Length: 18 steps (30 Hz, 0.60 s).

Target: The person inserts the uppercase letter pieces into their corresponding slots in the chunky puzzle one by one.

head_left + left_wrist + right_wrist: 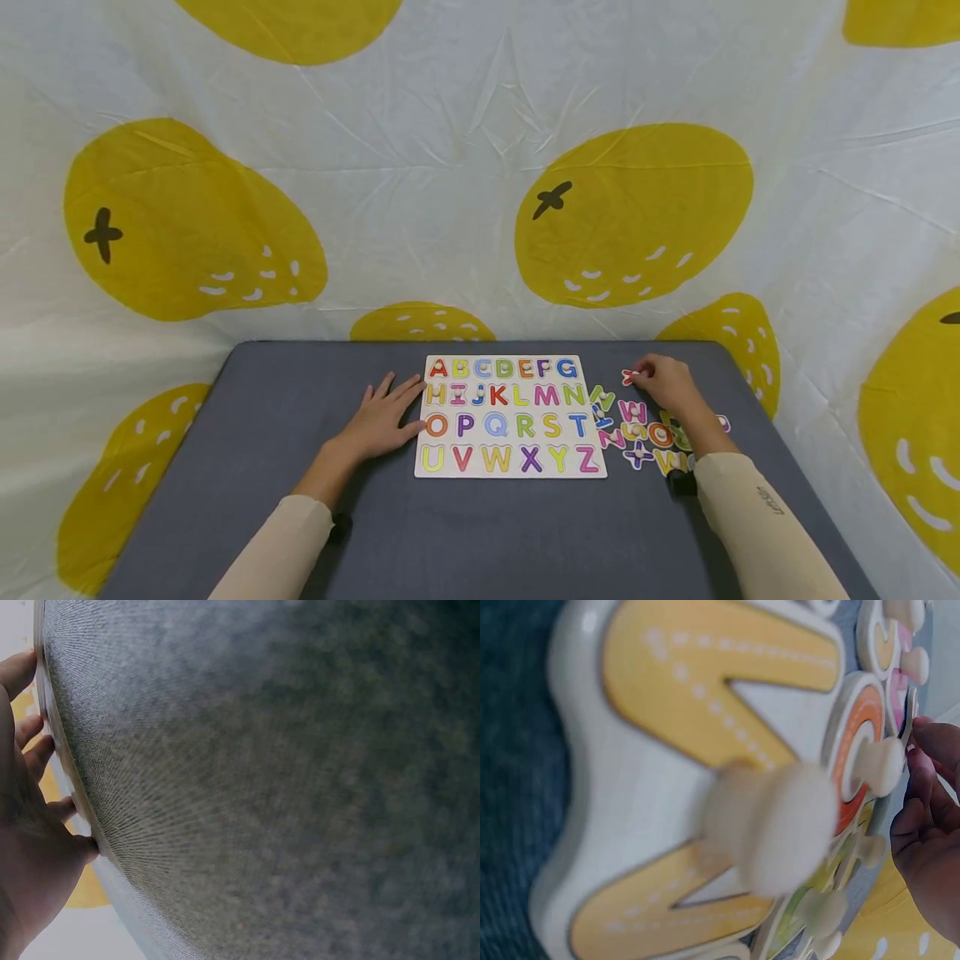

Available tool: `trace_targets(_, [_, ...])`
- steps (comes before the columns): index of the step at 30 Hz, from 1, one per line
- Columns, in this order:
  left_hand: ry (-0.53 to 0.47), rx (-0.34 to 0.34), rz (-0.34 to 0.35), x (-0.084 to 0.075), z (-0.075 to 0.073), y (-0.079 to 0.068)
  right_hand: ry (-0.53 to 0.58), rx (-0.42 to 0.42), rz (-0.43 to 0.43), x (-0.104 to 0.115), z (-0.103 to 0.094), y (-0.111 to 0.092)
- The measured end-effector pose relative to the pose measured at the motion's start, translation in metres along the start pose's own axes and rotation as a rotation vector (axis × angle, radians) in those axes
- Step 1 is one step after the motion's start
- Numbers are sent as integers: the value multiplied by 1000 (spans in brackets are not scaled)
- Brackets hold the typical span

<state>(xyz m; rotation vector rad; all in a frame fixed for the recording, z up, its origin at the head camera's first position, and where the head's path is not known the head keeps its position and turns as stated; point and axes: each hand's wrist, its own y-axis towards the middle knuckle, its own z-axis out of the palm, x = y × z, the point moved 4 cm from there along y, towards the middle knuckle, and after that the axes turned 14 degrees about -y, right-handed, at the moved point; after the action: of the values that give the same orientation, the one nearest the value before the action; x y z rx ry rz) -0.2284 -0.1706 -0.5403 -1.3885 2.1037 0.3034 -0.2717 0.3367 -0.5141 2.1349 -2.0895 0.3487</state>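
Note:
My left hand [378,423] lies with fingers spread on the table, its fingertips and thumb at the left edge of a white alphabet puzzle board [480,479]. In the left wrist view the fingers [39,755] also show beyond the table's surface. My right hand [667,385] pinches a red letter piece [627,377] at the board's upper right; the fingers cover part of its shape. Knobbed letter pieces lie in a cluster below that hand, among them an orange O [661,434] and a yellow W [670,460]. This W [652,697] looms close in the right wrist view.
Knobs show on letters in the board's top row and on the first few of the second row. The grey table [480,542] ends at a hanging white cloth [450,225] with yellow fruit prints. More loose pieces, partly under the right forearm, include a purple X [637,455].

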Motion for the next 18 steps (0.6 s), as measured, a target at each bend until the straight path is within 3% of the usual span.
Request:
trace_targets(7, [-2, -3, 9, 0, 2, 0, -8, -25, -85, 16, -2, -2])
trace_targets(18, [3, -10, 10, 3, 2, 1, 9, 2, -180, 61, 2, -2])
